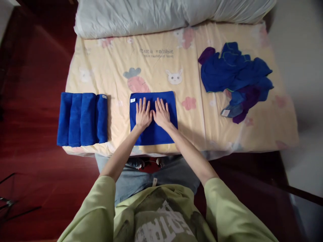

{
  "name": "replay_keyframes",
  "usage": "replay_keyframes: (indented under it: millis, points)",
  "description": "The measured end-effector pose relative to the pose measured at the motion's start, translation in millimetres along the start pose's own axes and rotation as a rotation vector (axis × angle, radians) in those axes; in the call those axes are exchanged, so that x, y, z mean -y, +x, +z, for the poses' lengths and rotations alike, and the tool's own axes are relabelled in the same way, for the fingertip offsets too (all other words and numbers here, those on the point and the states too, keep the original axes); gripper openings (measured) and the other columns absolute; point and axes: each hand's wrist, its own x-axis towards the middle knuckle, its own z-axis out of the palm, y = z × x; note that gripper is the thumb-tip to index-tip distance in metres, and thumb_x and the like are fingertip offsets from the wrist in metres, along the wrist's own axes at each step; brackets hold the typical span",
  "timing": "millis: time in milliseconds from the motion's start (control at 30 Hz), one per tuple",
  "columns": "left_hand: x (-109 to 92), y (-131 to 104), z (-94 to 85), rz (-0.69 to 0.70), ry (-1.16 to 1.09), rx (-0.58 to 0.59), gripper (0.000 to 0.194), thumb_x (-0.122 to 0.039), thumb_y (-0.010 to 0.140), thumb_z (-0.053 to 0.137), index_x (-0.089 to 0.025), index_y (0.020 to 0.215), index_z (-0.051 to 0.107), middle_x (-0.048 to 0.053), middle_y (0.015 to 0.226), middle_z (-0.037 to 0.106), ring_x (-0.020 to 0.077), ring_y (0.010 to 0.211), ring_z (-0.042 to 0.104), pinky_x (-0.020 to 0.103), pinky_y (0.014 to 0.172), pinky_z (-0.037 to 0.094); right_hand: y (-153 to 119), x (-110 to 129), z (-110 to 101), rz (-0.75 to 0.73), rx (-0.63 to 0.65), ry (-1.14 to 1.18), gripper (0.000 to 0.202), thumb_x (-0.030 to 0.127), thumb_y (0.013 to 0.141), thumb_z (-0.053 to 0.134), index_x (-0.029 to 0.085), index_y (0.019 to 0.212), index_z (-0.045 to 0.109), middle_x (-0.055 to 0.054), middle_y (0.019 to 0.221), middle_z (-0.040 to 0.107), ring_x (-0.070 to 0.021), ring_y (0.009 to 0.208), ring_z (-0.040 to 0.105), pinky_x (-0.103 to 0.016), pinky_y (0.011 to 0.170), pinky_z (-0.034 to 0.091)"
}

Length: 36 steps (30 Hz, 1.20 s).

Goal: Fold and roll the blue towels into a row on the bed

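A blue towel [153, 136] lies spread flat near the front edge of the bed, with a small white label at its upper left corner. My left hand [143, 114] rests palm down on it, fingers stretched out. Close beside it, my right hand [161, 112] also presses flat on the cloth, fingers apart, the two thumbs almost touching. To the left, several rolled blue towels [82, 119] lie side by side. A loose heap of blue and purple towels [234, 74] is crumpled on the right.
The bed has a yellow sheet [101, 74] with rabbit and carrot prints. Along its far side runs a bulky pale quilt [151, 16]. A wall [297, 84] stands at the right, dark red floor [32, 117] at the left, with thin black stand legs [10, 203] on it.
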Motion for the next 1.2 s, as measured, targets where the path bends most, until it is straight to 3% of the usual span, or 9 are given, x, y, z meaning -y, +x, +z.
replay_keyframes:
  millis: [100, 200, 467, 600, 700, 800, 967, 1067, 1200]
  points:
    - [-5.5, -41.6, 3.9, 0.003, 0.010, 0.054, 0.069, -0.039, 0.100, 0.037, -0.017, 0.164, 0.026, 0.008, 0.171, 0.017, 0.0280, 0.160, 0.001, 0.057, 0.131, 0.005, -50.6, 5.3, 1.1, -0.001, 0.006, -0.022, 0.065, 0.038, 0.104, 0.036, 0.014, 0.163, 0.027, -0.012, 0.169, 0.025, -0.0268, 0.159, 0.015, -0.057, 0.130, 0.009]
    - [2.9, -76.7, -1.1, -0.042, 0.014, 0.080, 0.069, -0.042, 0.100, 0.037, -0.020, 0.165, 0.024, 0.006, 0.171, 0.016, 0.0262, 0.160, 0.003, 0.053, 0.132, 0.006, -85.2, -10.7, -7.4, 0.025, -0.020, -0.043, 0.066, 0.043, 0.105, 0.035, 0.015, 0.164, 0.026, -0.012, 0.169, 0.026, -0.0259, 0.159, 0.017, -0.055, 0.130, 0.011]
    - [25.3, -125.6, -27.3, -0.124, 0.007, 0.102, 0.070, -0.042, 0.100, 0.036, -0.020, 0.165, 0.021, 0.006, 0.170, 0.015, 0.0272, 0.158, 0.004, 0.056, 0.132, 0.011, -125.3, -40.9, -40.1, 0.085, -0.050, -0.050, 0.065, 0.041, 0.103, 0.038, 0.019, 0.163, 0.028, -0.009, 0.169, 0.024, -0.0268, 0.159, 0.016, -0.059, 0.130, 0.014]
    - [32.8, -155.0, -32.9, 0.024, 0.070, 0.087, 0.064, -0.039, 0.102, 0.031, -0.020, 0.163, 0.030, 0.008, 0.169, 0.018, 0.0256, 0.158, 0.004, 0.054, 0.132, 0.012, -156.0, -37.6, -52.8, -0.029, -0.039, -0.006, 0.058, 0.033, 0.102, 0.039, 0.027, 0.160, 0.039, -0.003, 0.166, 0.029, -0.0247, 0.156, 0.022, -0.055, 0.132, 0.017]
    - [47.5, -182.4, -33.9, 0.251, 0.060, 0.201, 0.058, -0.038, 0.102, 0.036, -0.027, 0.159, 0.040, 0.005, 0.167, 0.027, 0.0246, 0.157, 0.016, 0.049, 0.132, 0.018, -183.9, -47.4, -56.5, -0.278, 0.077, 0.070, 0.053, 0.028, 0.099, 0.045, 0.037, 0.151, 0.051, 0.002, 0.157, 0.045, -0.0234, 0.149, 0.039, -0.051, 0.129, 0.030]
    - [71.1, -204.1, -30.6, 0.348, 0.019, 0.187, 0.054, -0.036, 0.102, 0.040, -0.028, 0.155, 0.046, 0.005, 0.164, 0.035, 0.0243, 0.154, 0.028, 0.049, 0.129, 0.026, -204.2, -67.4, -52.8, -0.386, 0.068, 0.065, 0.051, 0.022, 0.098, 0.047, 0.035, 0.147, 0.056, 0.001, 0.151, 0.053, -0.0228, 0.142, 0.050, -0.049, 0.125, 0.040]
    - [102.5, -207.6, -19.1, 0.358, -0.104, 0.034, 0.050, -0.017, 0.097, 0.040, -0.018, 0.144, 0.058, 0.009, 0.150, 0.057, 0.0225, 0.144, 0.048, 0.048, 0.121, 0.042, -208.8, -88.4, -35.9, -0.406, -0.068, 0.031, 0.051, 0.011, 0.093, 0.047, 0.021, 0.140, 0.064, -0.006, 0.143, 0.061, -0.0226, 0.135, 0.058, -0.046, 0.119, 0.048]
    - [104.2, -198.5, -15.2, 0.338, -0.101, 0.017, 0.053, -0.008, 0.088, 0.045, -0.017, 0.136, 0.064, 0.010, 0.144, 0.062, 0.0228, 0.139, 0.054, 0.046, 0.118, 0.046, -203.8, -86.6, -25.2, -0.370, -0.104, 0.008, 0.054, 0.005, 0.088, 0.050, 0.021, 0.136, 0.067, -0.006, 0.139, 0.064, -0.0234, 0.131, 0.061, -0.047, 0.117, 0.049]
    - [97.0, -191.6, -16.8, 0.314, -0.051, 0.075, 0.059, -0.014, 0.077, 0.064, -0.014, 0.136, 0.065, 0.015, 0.146, 0.059, 0.0299, 0.138, 0.055, 0.049, 0.118, 0.045, -199.9, -80.8, -14.9, -0.298, -0.086, 0.002, 0.055, 0.001, 0.085, 0.051, 0.019, 0.133, 0.069, -0.009, 0.139, 0.063, -0.0258, 0.133, 0.060, -0.049, 0.118, 0.048]
